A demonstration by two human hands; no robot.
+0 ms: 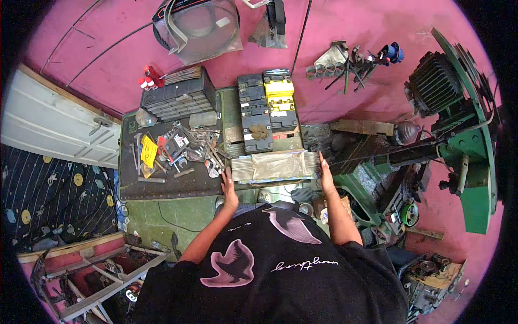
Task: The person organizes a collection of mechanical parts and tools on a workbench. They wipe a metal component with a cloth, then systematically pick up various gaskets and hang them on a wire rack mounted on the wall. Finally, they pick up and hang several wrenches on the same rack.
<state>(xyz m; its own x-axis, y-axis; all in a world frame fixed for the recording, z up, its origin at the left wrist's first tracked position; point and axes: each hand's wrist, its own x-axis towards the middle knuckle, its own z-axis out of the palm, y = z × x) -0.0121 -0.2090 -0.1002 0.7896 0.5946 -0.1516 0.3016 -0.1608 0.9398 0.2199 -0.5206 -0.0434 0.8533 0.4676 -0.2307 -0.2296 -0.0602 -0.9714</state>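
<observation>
A long, ribbed grey bundle (243,168) lies crosswise in front of me at the near edge of the work surface. Crinkled tan wrapping (279,165) covers its middle, and a bluish strip runs along its near edge. My left hand (229,190) grips the bundle's left end, my right hand (326,174) its right end. The fingers of both hands point away from me, partly hidden by the bundle's ends. Just beyond it stand two rows of batteries, black ones (253,116) and a yellow one (279,94). A crumpled brown rag (259,132) lies on the nearest black battery.
Left of the bundle, a dark tabletop (202,186) carries loose wrenches (202,140) and a yellow card (148,151). A drawer cabinet (183,97) stands behind them. At the right is a green machine (469,156) with a motor (436,83). A metal frame (102,278) sits lower left.
</observation>
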